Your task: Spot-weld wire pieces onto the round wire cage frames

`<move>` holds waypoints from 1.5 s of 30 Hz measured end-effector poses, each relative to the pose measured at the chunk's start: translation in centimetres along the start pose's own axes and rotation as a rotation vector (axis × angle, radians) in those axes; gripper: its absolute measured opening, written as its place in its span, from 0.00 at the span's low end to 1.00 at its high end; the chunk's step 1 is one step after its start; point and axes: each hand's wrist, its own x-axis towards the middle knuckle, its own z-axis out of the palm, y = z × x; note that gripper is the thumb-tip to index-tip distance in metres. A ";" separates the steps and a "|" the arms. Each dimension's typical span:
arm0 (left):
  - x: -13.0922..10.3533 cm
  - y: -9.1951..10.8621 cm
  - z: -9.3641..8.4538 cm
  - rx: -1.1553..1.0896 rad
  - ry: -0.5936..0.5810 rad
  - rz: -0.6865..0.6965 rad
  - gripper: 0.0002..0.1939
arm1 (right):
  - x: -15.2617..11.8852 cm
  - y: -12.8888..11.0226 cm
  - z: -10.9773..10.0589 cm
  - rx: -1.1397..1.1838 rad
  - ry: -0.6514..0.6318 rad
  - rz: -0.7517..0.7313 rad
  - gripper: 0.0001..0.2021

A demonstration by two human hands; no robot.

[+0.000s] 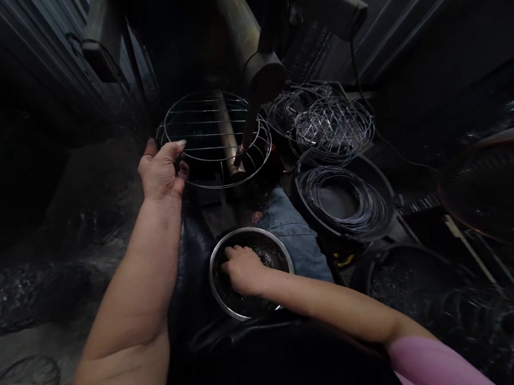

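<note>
My left hand [163, 168] grips the left edge of a round wire rack [209, 160], thumb on top and fingers curled beneath the rim. The rack has parallel bars inside a double ring and sits level around the end of a machine's lower metal arm [226, 127]. In my lap rests a steel bowl [283, 243] with small shiny metal bits [262, 255] in it. My right hand [247, 271] dips into this bowl, fingers bent together. Their tips, and anything pinched between them, are hard to make out.
The machine's thick upper cylinder [264, 71] hangs over the rack. To the right are a pile of wire racks [333, 124] and a dark basin [380, 176] holding wire rings [344, 206]. A large round container [493, 152] stands farther right. Tangled wire [19, 293] lies at left.
</note>
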 end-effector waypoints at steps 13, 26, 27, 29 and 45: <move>-0.3 -0.2 -0.9 0.016 -0.026 0.053 0.34 | -3.2 3.9 -5.8 0.629 0.291 -0.048 0.10; -2.4 -0.8 -0.6 -0.031 -0.092 0.148 0.22 | 1.3 4.7 -13.4 0.999 1.081 0.191 0.08; -2.3 -0.8 -0.6 -0.030 -0.088 0.149 0.22 | 1.1 4.7 -13.3 1.151 1.042 0.171 0.09; -2.2 -0.8 -0.6 -0.028 -0.084 0.141 0.23 | 0.6 4.9 -12.9 1.386 0.966 0.121 0.10; -3.1 -0.9 0.0 -0.050 -0.071 0.123 0.24 | 1.3 5.8 -11.8 1.436 0.994 0.179 0.11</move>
